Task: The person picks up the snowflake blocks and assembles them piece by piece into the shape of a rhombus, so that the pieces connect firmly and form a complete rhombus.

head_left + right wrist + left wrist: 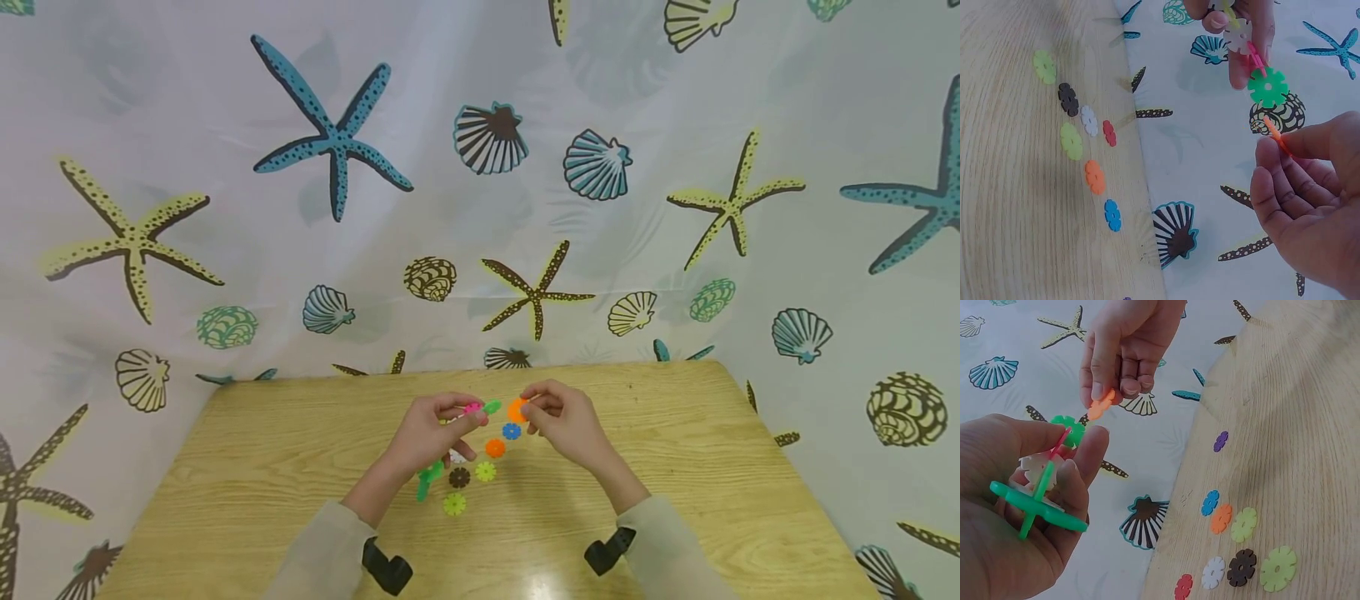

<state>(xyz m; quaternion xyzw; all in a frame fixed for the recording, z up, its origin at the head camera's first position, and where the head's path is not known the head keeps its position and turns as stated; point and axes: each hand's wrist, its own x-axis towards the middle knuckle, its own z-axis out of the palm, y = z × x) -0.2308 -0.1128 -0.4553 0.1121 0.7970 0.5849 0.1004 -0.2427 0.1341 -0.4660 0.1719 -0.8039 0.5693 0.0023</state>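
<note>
My left hand (427, 433) grips a joined string of notched plastic discs, with green, white and pink pieces slotted together. At its far end sits a green disc (1268, 87), attached to a pink disc (1256, 59) seen edge-on. Thumb and fingers of my right hand (567, 423) pinch a single orange disc (1101, 405). In the right wrist view this orange piece stands edge-on just below the green disc, with a small gap between them. Both hands are raised above the wooden table, facing each other. The left fingers partly hide the string's middle.
Loose discs lie on the wooden table (660, 467): blue (1112, 215), orange (1094, 177), two yellow-green, dark brown (1242, 567), white (1213, 572), red (1184, 587) and purple (1220, 441). Behind the table hangs a cloth (450, 217) printed with starfish and shells.
</note>
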